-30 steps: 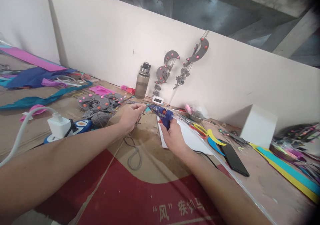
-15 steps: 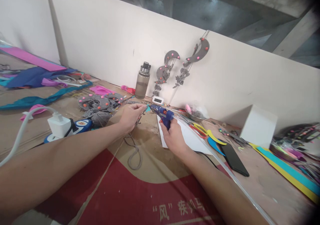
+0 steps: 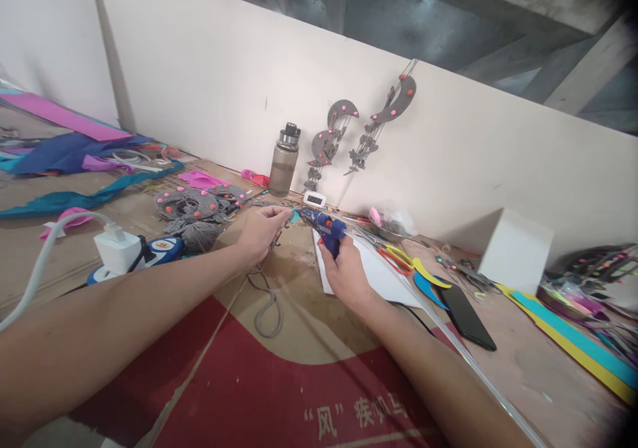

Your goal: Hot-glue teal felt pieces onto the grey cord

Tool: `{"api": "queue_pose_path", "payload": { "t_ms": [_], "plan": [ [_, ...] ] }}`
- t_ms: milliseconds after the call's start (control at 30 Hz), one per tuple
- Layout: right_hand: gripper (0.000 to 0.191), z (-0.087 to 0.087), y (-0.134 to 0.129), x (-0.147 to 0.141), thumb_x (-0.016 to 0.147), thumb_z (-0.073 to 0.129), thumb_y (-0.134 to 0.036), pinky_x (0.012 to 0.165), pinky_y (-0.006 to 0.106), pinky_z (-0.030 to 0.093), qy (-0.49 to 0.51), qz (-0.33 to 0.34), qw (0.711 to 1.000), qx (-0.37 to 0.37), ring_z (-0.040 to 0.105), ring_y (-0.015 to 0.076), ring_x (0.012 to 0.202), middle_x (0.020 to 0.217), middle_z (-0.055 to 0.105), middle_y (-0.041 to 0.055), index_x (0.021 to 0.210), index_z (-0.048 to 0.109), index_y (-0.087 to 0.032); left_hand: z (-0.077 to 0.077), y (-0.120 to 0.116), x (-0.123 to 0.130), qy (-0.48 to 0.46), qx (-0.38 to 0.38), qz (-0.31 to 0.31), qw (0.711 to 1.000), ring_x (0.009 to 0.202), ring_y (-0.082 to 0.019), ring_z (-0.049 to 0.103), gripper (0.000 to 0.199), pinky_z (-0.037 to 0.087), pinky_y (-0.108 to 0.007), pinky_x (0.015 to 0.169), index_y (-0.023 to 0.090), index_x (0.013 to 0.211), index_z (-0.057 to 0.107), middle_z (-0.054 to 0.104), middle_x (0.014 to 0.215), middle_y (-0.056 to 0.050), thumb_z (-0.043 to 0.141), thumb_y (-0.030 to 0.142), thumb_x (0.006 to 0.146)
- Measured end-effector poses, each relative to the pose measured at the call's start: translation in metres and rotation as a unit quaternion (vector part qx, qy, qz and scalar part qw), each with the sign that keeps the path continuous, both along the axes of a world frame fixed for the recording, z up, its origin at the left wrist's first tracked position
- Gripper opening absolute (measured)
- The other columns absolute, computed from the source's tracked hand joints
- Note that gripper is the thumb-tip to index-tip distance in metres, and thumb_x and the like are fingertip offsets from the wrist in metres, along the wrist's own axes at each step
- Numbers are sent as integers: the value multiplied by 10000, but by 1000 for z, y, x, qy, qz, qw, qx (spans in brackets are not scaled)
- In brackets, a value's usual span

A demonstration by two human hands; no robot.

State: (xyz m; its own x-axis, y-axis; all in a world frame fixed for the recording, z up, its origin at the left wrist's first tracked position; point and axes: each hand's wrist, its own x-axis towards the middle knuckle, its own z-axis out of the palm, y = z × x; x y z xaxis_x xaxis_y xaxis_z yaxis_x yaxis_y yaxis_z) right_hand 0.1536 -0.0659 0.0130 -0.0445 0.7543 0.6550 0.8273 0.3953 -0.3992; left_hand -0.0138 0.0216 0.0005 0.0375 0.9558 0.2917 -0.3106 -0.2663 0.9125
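My right hand (image 3: 347, 270) is closed around the handle of a blue hot glue gun (image 3: 326, 225), its nozzle pointing left. A long clear glue stick (image 3: 438, 322) runs out of the gun's back, over my right forearm's side. My left hand (image 3: 262, 234) pinches a small teal piece (image 3: 294, 216) just off the nozzle tip; its exact shape is too small to make out. Grey cord (image 3: 270, 312) hangs from below the left hand and ends in a loop on the cardboard. Whether nozzle and piece touch, I cannot tell.
Beyond stand a water bottle (image 3: 284, 162) and a small digital clock (image 3: 314, 199). Grey felt crescents (image 3: 192, 203) with pink and orange dots lie left, near a white plug adapter (image 3: 117, 250). To the right are scissors (image 3: 396, 260), a phone (image 3: 466, 318) and felt strips (image 3: 573, 341).
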Motion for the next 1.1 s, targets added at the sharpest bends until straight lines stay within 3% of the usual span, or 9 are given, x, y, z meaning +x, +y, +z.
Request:
{"api": "queue_pose_path", "payload": {
  "t_ms": [933,1100],
  "plan": [
    [362,-3,0,1,864,426,-332,866,435,456,-5,-5,1000,-2,585,273,1011,1022,635,147,1173,472,-150,-1,-1,1,-10,-1,-14,1000,376,-30,270,282,153,-186,368,136,764,622,389,495,72,678,393,661],
    [394,-3,-1,0,861,424,-324,843,428,467,-10,-7,1000,-13,575,277,1037,1088,614,169,1205,448,-132,-1,0,1,-16,2,-12,1000,368,-31,259,281,147,-187,363,134,769,622,375,479,77,679,388,664]
  ]
}}
